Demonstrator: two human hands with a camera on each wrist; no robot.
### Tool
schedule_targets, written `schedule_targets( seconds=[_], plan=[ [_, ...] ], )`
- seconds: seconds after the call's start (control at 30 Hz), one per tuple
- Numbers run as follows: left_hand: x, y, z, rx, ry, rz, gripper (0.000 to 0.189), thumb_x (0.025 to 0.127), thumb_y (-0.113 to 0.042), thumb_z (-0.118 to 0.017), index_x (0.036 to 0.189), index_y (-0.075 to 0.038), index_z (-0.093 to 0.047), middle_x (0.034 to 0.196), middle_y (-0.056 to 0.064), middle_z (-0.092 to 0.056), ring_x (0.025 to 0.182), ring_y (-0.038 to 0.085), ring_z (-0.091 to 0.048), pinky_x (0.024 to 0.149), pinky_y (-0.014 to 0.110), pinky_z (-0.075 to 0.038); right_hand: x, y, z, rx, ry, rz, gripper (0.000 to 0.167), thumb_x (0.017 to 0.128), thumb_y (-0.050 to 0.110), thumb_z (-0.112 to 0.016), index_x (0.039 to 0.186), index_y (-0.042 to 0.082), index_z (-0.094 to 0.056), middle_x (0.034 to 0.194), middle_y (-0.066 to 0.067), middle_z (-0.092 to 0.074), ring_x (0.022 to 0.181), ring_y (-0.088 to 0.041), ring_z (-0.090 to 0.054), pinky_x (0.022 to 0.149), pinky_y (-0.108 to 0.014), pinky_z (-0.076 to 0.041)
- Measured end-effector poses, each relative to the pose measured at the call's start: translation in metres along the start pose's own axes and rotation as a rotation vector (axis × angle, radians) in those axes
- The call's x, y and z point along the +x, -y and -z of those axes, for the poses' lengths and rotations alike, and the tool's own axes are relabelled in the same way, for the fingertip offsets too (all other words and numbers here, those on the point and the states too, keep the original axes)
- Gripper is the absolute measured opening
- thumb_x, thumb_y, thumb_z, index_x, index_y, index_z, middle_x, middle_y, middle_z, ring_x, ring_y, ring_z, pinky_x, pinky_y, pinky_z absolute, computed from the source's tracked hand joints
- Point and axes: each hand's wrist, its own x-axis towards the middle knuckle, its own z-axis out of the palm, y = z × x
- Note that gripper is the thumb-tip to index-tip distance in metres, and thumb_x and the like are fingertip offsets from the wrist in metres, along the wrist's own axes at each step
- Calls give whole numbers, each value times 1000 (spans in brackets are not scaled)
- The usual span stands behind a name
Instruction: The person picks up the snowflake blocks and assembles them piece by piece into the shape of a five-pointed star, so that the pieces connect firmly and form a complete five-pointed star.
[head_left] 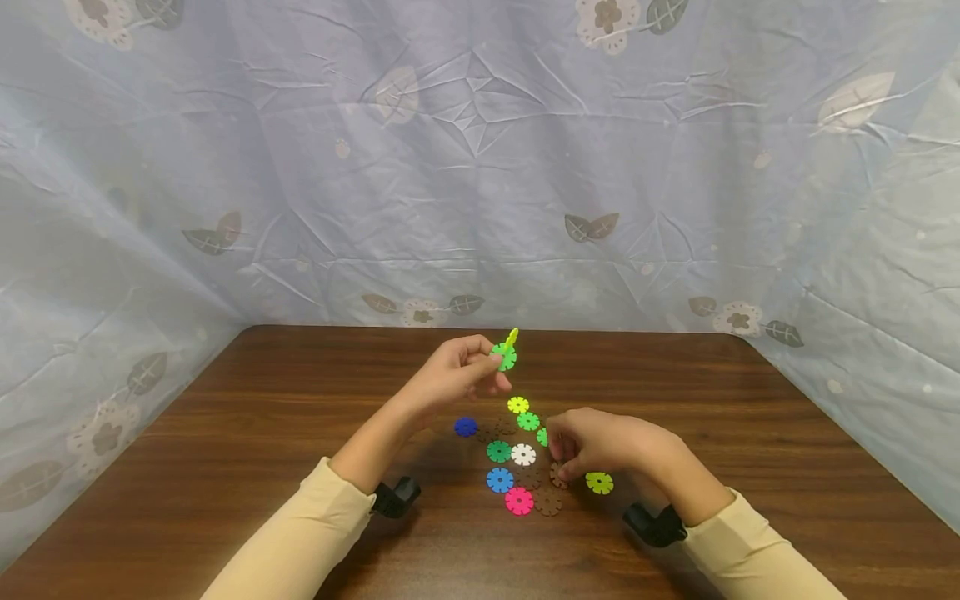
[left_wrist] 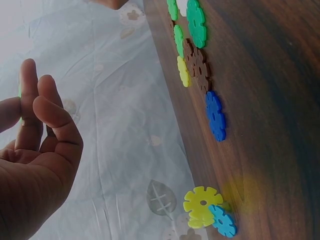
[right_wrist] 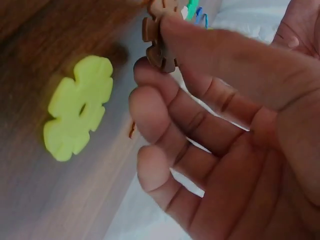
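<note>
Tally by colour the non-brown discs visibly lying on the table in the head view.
Yellow discs: 2
Bright green discs: 2
Dark green disc: 1
Dark blue disc: 1
Light blue disc: 1
White disc: 1
Pink disc: 1
Total: 9

Green disc (head_left: 509,358) in left fingers (head_left: 483,367)

1. The notched yellow disc (right_wrist: 72,125) looks like moulded plastic, smooth and matt.
2. The raised brown disc (right_wrist: 150,31) appears to be smooth plastic with a soft sheen along its edge.
3. The raised bright green disc (head_left: 504,358) and the blue disc (left_wrist: 212,104) also look plastic.
4. The counter (head_left: 300,400) has a wood-grain surface, smooth and faintly glossy.
5. The curtain (head_left: 465,217) is creased, thin cloth with a slight sheen.
6. The sleeves (head_left: 300,521) are matt cloth.
</note>
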Motion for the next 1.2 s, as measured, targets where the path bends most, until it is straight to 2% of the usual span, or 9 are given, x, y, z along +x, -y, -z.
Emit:
schedule_targets(
  seconds=[0.1, 0.23, 0.33, 0.57, 0.67, 0.77, 0.93, 1.07, 1.2],
  plan=[
    [1, 0, 0, 1, -1, 3, 21, 110, -20, -53, 110, -1, -61, 87, -3, -79, 85, 23, -67, 67, 24, -47, -1, -1, 3, -17, -35, 44, 13, 90, 2, -77, 90, 10, -67, 78, 4, -66, 70, -5, -59, 64, -23, -50],
    [1, 1, -1, 14, 2, 6, 22, 110, -19, -52, 111, 0, -60, 86, -4, -79, 86, 24, -68, 68, 26, -47, -4, -3, 8, -52, -124, 88, 15, 94, -3, -69, 92, 12, -74, 84, 3, -72, 74, -6, -63, 67, -23, -54],
    [0, 0, -2, 26, 7, 8, 23, 111, -20, -52, 112, 1, -60, 88, -3, -80, 88, 25, -69, 71, 29, -48, -4, -5, 12, -56, -232, 122, 13, 98, 1, -68, 95, 11, -76, 90, 1, -76, 80, -8, -68, 71, -23, -56],
    [-1, 0, -4, 33, 35, 3, 22, 111, -19, -51, 110, 0, -59, 90, 4, -80, 83, 13, -69, 70, 28, -46, -2, 2, 17, -39, -561, 219, 11, 99, 3, -69, 103, 11, -75, 101, 0, -79, 91, -14, -75, 81, -28, -62],
    [-1, 1, -5, 40, 43, 0, 20, 111, -19, -52, 106, -2, -60, 90, 7, -80, 85, 15, -70, 69, 28, -46, -2, 6, 19, -36, -679, 264, 11, 98, 3, -71, 103, 11, -76, 102, 0, -80, 92, -17, -76, 81, -30, -63],
    [-1, 1, -6, 40, 53, -2, 18, 110, -19, -52, 103, -5, -60, 86, 4, -80, 86, 17, -70, 68, 27, -46, -2, 8, 20, -46, -768, 297, 10, 97, 2, -72, 103, 10, -76, 101, 0, -79, 90, -15, -76, 80, -30, -63],
    [-1, -1, -8, 24, 76, 3, 19, 110, -18, -53, 104, -2, -60, 81, -2, -77, 82, 17, -68, 65, 24, -44, -2, 9, 20, -61, -838, 336, 10, 96, 1, -73, 103, 7, -76, 99, 0, -78, 87, -10, -72, 77, -27, -61],
    [-1, -2, -9, 6, 90, 16, 19, 110, -18, -53, 104, -2, -60, 80, -2, -76, 88, 21, -72, 65, 24, -44, -2, 9, 20, -55, -857, 368, 11, 95, 0, -74, 104, 6, -76, 100, -1, -79, 88, -13, -73, 78, -26, -61],
    [-1, -2, -10, -7, 113, 25, 17, 110, -18, -53, 103, -4, -60, 78, -3, -76, 94, 19, -76, 65, 25, -42, -1, 10, 19, -55, -865, 405, 14, 94, -3, -74, 104, 5, -76, 100, -2, -79, 90, -17, -75, 80, -27, -62]
  ],
)
